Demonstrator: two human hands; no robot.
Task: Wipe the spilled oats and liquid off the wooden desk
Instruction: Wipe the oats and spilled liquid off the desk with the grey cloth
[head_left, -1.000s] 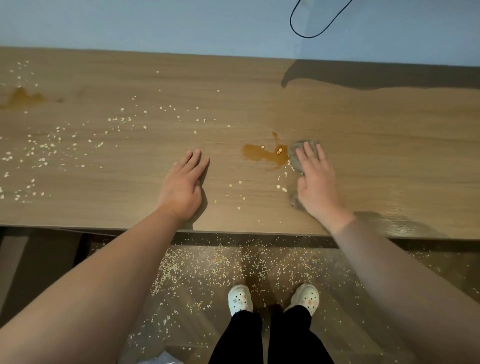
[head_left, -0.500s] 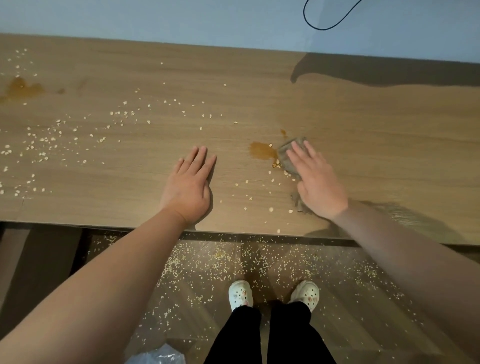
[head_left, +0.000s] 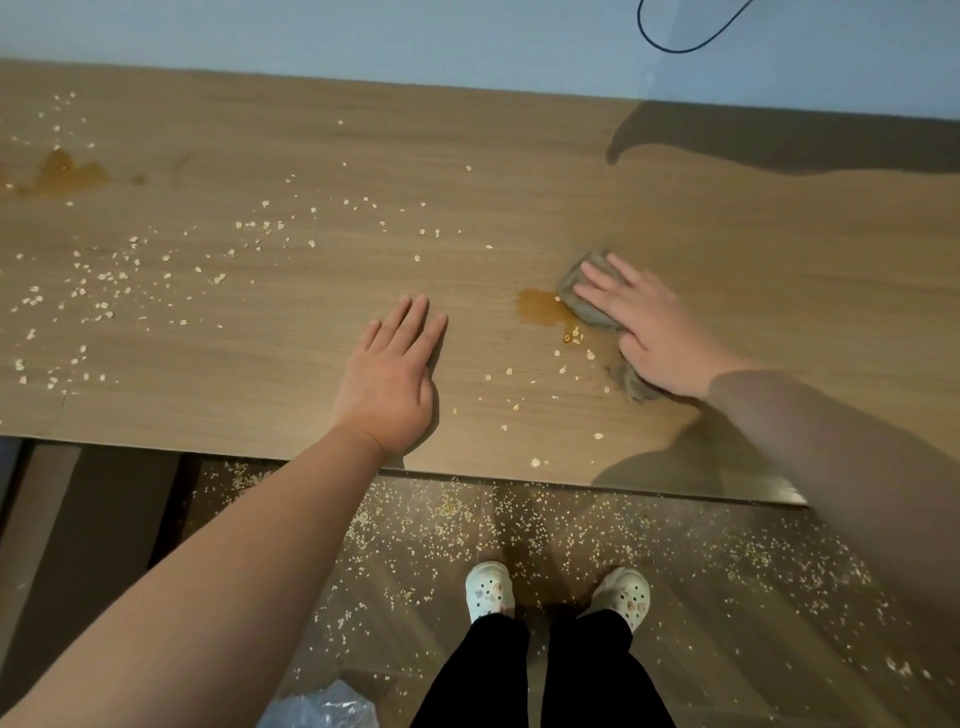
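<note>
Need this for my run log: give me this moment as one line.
right hand: pressing grey cloth at brown puddle | left hand: flat on desk | remaining: scattered oats, far-left puddle

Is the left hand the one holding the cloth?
No, the left hand lies flat on the bare desk, while the cloth is pressed under the right hand.

just one head cam, looking steeply down over the tabletop (head_left: 519, 156), wall at 12 o'clock, floor (head_left: 727, 597) at 6.
</note>
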